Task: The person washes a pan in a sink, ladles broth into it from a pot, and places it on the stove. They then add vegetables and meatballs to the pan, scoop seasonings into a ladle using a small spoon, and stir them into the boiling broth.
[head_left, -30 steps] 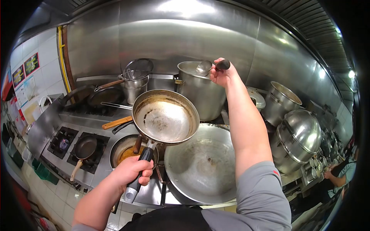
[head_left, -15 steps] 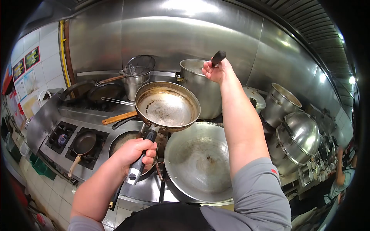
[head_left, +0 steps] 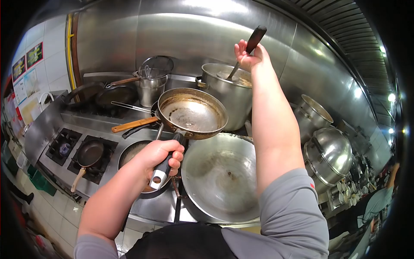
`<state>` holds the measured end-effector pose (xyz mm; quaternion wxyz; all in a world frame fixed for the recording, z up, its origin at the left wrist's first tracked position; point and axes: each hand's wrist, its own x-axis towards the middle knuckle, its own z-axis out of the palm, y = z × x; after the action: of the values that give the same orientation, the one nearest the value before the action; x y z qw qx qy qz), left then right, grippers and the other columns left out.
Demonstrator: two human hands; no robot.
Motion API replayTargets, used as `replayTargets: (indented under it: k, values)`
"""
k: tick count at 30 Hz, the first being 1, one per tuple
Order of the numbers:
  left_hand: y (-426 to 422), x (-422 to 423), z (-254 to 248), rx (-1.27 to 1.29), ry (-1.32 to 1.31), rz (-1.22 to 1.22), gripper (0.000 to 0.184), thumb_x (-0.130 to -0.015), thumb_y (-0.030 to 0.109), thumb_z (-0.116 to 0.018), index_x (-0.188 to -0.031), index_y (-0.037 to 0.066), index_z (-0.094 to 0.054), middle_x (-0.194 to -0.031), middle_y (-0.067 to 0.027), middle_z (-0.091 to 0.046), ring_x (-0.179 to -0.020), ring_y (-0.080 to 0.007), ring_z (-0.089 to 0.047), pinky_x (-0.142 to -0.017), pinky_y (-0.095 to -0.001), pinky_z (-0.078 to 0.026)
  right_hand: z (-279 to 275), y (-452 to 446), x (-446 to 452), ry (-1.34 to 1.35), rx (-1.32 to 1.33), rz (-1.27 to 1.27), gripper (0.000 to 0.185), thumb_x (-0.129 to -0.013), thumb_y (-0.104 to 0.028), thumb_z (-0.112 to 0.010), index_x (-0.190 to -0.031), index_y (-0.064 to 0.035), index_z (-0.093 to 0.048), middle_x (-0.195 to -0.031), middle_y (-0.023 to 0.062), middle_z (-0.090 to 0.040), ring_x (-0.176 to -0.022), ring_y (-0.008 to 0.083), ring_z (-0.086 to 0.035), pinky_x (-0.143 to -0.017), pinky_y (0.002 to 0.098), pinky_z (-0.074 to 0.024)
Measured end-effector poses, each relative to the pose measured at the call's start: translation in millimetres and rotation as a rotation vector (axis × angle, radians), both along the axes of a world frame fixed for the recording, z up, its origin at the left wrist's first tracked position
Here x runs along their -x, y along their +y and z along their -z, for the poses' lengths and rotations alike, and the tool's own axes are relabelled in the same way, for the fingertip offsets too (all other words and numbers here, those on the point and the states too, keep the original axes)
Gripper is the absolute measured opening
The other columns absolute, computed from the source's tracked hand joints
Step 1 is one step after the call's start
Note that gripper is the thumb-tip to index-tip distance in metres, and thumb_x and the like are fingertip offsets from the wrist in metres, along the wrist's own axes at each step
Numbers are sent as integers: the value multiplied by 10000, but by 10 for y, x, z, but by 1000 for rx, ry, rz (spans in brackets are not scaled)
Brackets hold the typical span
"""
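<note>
Up-left of the grip of the bare right hand [head_left: 253,58], white glare streaks the smooth silver steel wall panel [head_left: 207,39], and fisheye distortion bends the dark edges

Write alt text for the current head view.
A person's left hand holds a worn frying pan by its handle above a stove, while the right hand holds a black-handled ladle whose shaft reaches into a tall steel pot. A wide metal pan sits on the stove.
</note>
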<state>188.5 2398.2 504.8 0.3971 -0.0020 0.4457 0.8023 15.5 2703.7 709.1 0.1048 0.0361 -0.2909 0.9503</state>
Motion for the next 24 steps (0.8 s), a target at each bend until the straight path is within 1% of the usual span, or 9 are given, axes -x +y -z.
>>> replayTargets:
  k: [1,2,5,7,8,13,17,21,24]
  values:
    - [15,13,2,-7,-4,2,70,-899,142,-536,-908,85,-497,-650,42,-508,-480,-58,-460,-429,-236,-363,-30,-24,-19,1,4,2,160,-924,-156,-479,-896,0,-493,-678,83,-595,-624,236,-657,-748,454,-582]
    - [29,43,7,-7,4,12,71,-897,142,-537,-904,85,-496,-652,41,-512,-476,-57,-459,-420,-236,-358,-59,-37,-34,22,2,-8,302,-904,-119,-502,-1137,51,-415,-684,101,-586,-603,248,-646,-751,465,-580]
    - [67,83,-18,-15,12,20,58,-893,133,-535,-899,88,-499,-649,45,-513,-473,-50,-462,-418,-230,-352,-201,-127,-138,-32,57,-10,657,-880,-80,-522,-1364,77,-107,-695,115,-581,-581,255,-635,-750,480,-576]
    - [88,94,-45,-1,38,37,49,-890,133,-533,-890,94,-504,-645,53,-516,-473,-46,-471,-420,-230,-351,-257,-144,-208,-40,112,-64,888,-867,-71,-546,-1382,76,161,-717,128,-584,-570,255,-630,-735,483,-576]
    - [95,120,-46,-3,38,70,61,-886,140,-533,-839,116,-502,-632,71,-513,-469,-37,-478,-424,-231,-349,-298,-156,-240,-48,130,-65,885,-868,-77,-549,-1387,80,150,-723,130,-586,-572,253,-631,-729,478,-578]
    - [132,165,-92,8,74,121,98,-889,146,-535,-805,133,-485,-618,90,-514,-464,-21,-490,-433,-223,-349,-396,-368,-606,25,92,-37,907,-886,-119,-558,-1394,106,159,-769,141,-598,-595,243,-640,-706,444,-584]
    - [151,235,-127,-15,84,150,99,-894,158,-524,-803,146,-486,-624,98,-526,-467,-19,-497,-439,-238,-349,-450,-590,-976,19,97,5,931,-915,-190,-566,-1392,127,168,-826,151,-599,-624,239,-648,-708,438,-587]
    - [179,275,-207,-7,85,151,118,-889,148,-505,-774,157,-484,-596,112,-521,-458,-14,-496,-452,-248,-330,-392,-740,-1285,60,67,5,930,-939,-239,-559,-1392,138,160,-895,169,-584,-649,239,-647,-727,439,-579]
    - [191,199,-311,28,73,96,137,-881,136,-505,-749,160,-478,-577,116,-516,-455,-6,-492,-453,-247,-325,-286,-807,-1512,65,15,-1,923,-956,-273,-547,-1382,155,151,-890,159,-576,-673,232,-644,-744,441,-571]
